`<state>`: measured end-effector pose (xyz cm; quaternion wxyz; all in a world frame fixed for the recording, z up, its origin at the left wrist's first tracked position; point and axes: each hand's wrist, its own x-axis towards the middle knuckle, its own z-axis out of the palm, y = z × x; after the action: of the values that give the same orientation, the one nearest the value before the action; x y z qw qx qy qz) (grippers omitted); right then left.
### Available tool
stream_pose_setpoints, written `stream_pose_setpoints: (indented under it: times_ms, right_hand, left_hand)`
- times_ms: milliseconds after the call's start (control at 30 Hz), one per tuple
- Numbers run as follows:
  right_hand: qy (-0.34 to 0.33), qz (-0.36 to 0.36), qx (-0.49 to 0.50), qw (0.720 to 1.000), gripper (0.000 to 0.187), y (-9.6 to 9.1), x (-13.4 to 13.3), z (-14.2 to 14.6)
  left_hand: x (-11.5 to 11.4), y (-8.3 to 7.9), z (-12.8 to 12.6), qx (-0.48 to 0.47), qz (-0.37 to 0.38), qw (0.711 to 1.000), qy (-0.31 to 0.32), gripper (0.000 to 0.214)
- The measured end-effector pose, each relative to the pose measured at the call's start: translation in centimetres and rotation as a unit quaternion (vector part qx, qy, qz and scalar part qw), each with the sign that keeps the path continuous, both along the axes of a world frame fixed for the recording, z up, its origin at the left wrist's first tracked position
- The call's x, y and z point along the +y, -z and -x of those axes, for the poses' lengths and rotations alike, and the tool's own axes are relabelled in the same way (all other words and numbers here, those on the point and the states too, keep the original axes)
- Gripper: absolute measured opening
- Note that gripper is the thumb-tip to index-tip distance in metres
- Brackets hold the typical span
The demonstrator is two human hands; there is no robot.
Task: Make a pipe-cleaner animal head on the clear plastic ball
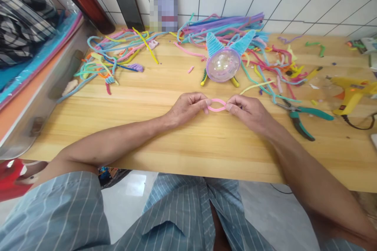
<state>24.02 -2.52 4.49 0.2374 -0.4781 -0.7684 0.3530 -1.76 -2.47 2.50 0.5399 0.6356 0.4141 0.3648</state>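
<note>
A pink pipe cleaner (217,100), bent into a narrow loop, is stretched between my two hands just above the wooden table. My left hand (191,106) pinches the loop's left end between thumb and fingers. At its right end, my right hand (246,110) holds it in a similar pinch. Beyond my hands stands a clear round dome (223,65) with a purple rim. Two pointed blue fuzzy ears (246,42) rise from its top, and a green-and-yellow pair of pliers or feet-like pieces (203,78) shows below it.
Teal-handled pliers (315,113) lie open on the right, near a yellow glue gun (350,92). Tangled pipe cleaners (101,53) spread at the left, with a purple and blue bundle (224,23) at the back. A plastic bin (38,113) borders the left; a phone (125,0) leans on the tiled wall.
</note>
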Motion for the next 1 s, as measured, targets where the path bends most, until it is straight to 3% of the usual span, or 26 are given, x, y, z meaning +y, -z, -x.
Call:
stream_pose_setpoints:
  times_ms: [300,500,633,800,1000]
  right_hand:
    - [0.04,0.003,0.065,0.997,0.032,-0.3,0.0,0.1]
    - [0.127,-0.055,0.096,0.986,0.03,-2.5,1.1,-1.1]
    - [0.149,-0.069,0.1,0.981,0.029,-3.6,2.3,-1.9]
    - [0.149,-0.059,0.131,0.978,0.032,-3.5,4.7,-2.4]
    - [0.133,-0.035,0.149,0.979,0.028,-2.1,8.0,-3.5]
  left_hand:
    - [0.2,0.5,-0.2,-0.061,0.014,0.998,-0.029,0.056]
    - [0.5,0.8,0.0,-0.071,-0.01,0.995,-0.066,0.051]
    - [1.2,1.1,0.1,-0.074,-0.041,0.989,-0.12,0.047]
    - [3.2,1.1,0.1,-0.042,-0.077,0.978,-0.19,0.054]
    - [7.8,0.3,-0.4,-0.02,-0.081,0.983,-0.166,0.08]
